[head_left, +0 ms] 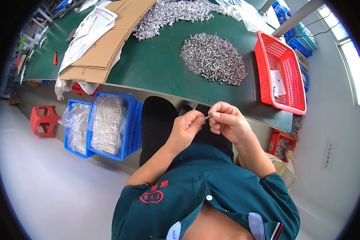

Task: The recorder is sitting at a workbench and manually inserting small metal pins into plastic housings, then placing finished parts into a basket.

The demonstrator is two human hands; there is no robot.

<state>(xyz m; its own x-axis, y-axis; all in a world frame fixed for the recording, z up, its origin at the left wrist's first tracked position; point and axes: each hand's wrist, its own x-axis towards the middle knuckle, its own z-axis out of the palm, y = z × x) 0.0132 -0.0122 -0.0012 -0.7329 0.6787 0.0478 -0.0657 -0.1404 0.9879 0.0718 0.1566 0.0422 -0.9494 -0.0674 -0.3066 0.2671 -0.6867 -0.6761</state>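
Above my lap, just off the table's near edge, both hands meet at a small dark metal pin point(208, 117). My left hand point(187, 129) pinches its left end between thumb and fingertips. From the other side, my right hand point(229, 122) grips the right end, thumb and index finger closed on it. Fingertips cover both ends, so its full shape is hidden. Beyond my hands, a pile of small silvery metal rings point(214, 59) lies on the green table point(156, 68). Farther back is a larger heap of shiny metal pieces point(176, 16).
A red plastic basket point(264, 76) stands at the table's right edge. Flattened cardboard point(96, 52) with papers point(88, 34) lies to the left. Below are blue crates point(136, 128) of bagged metal rods, a red stool point(44, 120) and a red bin point(274, 142).
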